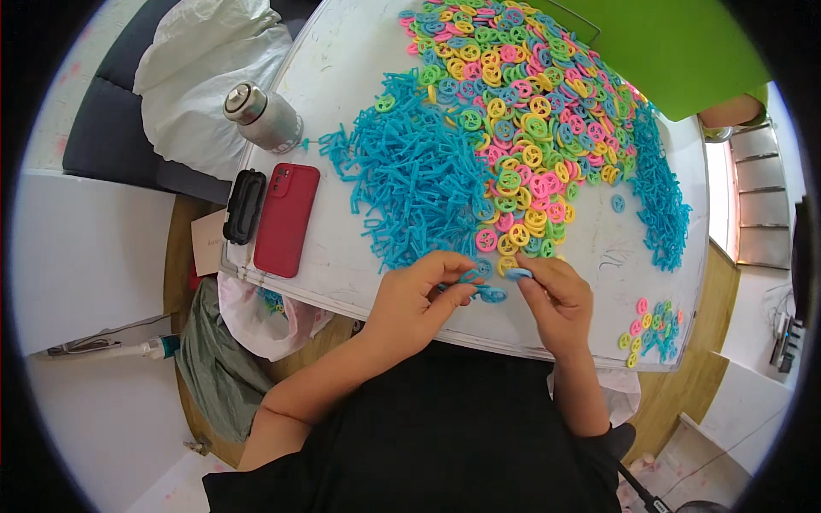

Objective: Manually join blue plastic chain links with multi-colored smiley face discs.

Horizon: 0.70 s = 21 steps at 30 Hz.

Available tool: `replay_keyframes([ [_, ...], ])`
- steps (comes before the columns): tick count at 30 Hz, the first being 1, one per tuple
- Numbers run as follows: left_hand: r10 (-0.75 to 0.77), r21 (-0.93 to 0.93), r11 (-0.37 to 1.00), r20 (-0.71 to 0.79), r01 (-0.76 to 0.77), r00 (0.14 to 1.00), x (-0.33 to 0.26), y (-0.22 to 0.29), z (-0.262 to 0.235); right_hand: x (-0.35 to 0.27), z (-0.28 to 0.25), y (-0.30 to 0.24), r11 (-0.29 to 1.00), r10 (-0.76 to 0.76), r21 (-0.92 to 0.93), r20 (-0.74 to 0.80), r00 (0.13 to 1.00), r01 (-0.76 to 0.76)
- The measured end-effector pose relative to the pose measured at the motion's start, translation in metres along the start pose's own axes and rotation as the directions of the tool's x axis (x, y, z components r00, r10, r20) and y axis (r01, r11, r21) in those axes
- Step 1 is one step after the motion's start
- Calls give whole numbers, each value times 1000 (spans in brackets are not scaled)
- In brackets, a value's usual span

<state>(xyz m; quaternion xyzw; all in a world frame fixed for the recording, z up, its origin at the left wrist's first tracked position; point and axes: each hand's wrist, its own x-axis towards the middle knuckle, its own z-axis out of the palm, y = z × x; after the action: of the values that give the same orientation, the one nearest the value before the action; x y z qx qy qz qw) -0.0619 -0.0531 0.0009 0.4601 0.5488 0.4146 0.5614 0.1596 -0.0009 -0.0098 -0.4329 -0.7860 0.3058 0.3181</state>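
Close to the table's near edge, my left hand (416, 301) pinches a small blue plastic frame piece (469, 277), with a blue ring (491, 295) at its end. A short way to the right, my right hand (560, 305) holds a light blue spoked wheel (516, 274) between thumb and fingertip. The two held parts are apart. Just beyond my fingers spreads a heap of pink, yellow, green and blue spoked wheels (532, 156). Left of it is a pile of blue plastic frame pieces (415, 162), whose fine shape is too small to tell.
A red phone (287, 221), a black open case (245, 207) and a metal flask (272, 121) line the table's left edge. More blue pieces (663, 201) lie at right, above a small mixed cluster (658, 330). Someone in green (667, 51) is across the table.
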Motion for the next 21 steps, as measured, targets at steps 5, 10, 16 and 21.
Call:
replay_keyframes([
  [5,111,123,986,39,-115,993,4,7,4,14,-5,-13,649,129,717,225,966,-254],
  [10,95,-9,995,-17,-95,995,2,4,10,15,4,-20,448,251,811,290,924,-376],
  [16,121,-174,977,-26,-124,992,-2,-7,15,13,9,-21,373,259,847,296,919,-378],
  [21,80,-229,970,-37,-86,996,-5,1,15,13,7,-16,323,185,882,297,937,-344],
])
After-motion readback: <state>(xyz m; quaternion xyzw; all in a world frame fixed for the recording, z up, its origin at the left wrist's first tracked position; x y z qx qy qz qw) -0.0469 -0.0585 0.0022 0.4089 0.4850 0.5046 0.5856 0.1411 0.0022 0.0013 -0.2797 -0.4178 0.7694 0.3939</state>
